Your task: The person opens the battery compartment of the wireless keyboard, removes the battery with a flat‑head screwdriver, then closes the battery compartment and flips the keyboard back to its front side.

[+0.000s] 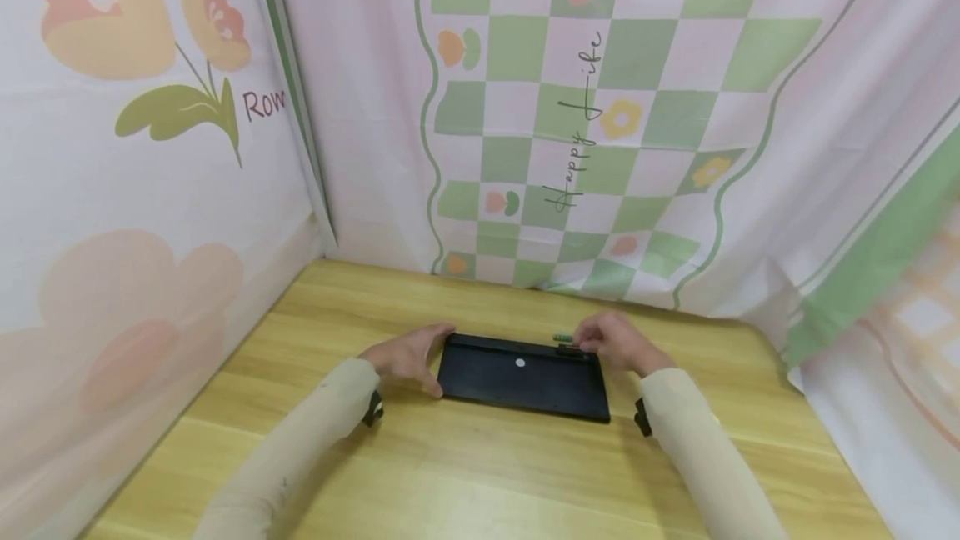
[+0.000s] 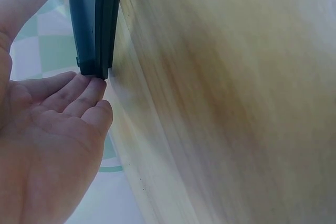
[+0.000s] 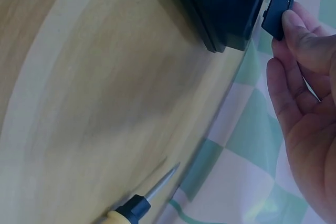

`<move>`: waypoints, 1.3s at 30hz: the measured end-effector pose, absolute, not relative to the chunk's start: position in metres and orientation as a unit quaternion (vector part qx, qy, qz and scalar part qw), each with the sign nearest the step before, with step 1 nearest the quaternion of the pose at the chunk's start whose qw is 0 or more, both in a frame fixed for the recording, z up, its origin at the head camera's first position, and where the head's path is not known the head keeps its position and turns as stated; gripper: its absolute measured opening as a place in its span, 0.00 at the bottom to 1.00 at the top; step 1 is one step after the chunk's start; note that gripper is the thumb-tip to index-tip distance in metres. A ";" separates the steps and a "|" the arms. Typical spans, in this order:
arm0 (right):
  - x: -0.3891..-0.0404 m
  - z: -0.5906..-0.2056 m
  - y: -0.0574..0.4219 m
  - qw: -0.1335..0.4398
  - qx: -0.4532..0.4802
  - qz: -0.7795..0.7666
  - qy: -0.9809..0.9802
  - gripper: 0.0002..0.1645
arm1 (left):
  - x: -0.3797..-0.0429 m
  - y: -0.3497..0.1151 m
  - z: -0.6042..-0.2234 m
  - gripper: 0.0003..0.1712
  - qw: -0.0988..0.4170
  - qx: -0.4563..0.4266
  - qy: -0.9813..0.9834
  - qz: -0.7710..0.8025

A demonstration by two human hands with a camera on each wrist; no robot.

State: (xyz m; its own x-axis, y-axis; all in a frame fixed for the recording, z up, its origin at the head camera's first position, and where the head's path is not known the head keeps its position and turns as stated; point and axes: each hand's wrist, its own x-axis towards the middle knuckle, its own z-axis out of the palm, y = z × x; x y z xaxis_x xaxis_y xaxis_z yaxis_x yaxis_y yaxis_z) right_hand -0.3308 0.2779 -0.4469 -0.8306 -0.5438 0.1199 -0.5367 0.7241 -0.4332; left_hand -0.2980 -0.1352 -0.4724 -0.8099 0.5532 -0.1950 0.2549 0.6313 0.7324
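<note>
A black keyboard (image 1: 517, 386) lies underside up on the table, a round white sticker on it. My left hand (image 1: 408, 357) holds its left end, thumb at the near corner and fingers at the far one; in the left wrist view, the fingertips (image 2: 97, 85) touch the keyboard's end. Between thumb and fingers, my right hand (image 1: 618, 342) pinches a small black battery cover (image 3: 281, 6) with a slot in it, above the keyboard's far right corner. A green battery (image 1: 562, 337) shows just beyond the far edge; whether there are more behind the hand, I cannot tell.
A screwdriver (image 3: 135, 206) with a yellow and black handle lies on the wooden table (image 1: 480, 473), its tip toward the table's far edge. Printed cloth curtains (image 1: 375, 107) hang along the back and both sides.
</note>
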 end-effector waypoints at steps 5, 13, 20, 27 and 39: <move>-0.331 -0.454 0.277 0.001 -0.301 -0.228 0.926 0.07 | -0.298 -0.135 -0.474 0.72 0.209 0.228 0.878 0.365; -0.331 -0.459 0.280 -0.007 -0.297 -0.216 0.930 0.07 | -0.298 -0.135 -0.474 0.72 0.209 0.233 0.874 0.372; -0.331 -0.459 0.280 -0.009 -0.307 -0.214 0.927 0.07 | -0.298 -0.134 -0.473 0.72 0.207 0.233 0.877 0.366; -0.328 -0.457 0.276 -0.007 -0.308 -0.209 0.928 0.06 | -0.297 -0.135 -0.473 0.72 0.207 0.234 0.874 0.371; -0.326 -0.463 0.272 -0.094 -0.407 -0.103 0.903 0.06 | -0.296 -0.135 -0.472 0.72 0.208 0.224 0.874 0.378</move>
State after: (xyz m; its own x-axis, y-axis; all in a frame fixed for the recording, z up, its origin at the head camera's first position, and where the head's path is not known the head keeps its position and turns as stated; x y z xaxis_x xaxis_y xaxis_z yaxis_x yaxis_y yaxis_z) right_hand -0.3259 0.2719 -0.4630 -0.6502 -0.7162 0.2535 -0.7548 0.6469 -0.1084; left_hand -0.2961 -0.1354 -0.4720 -0.8133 0.5481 -0.1955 0.2335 0.6150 0.7531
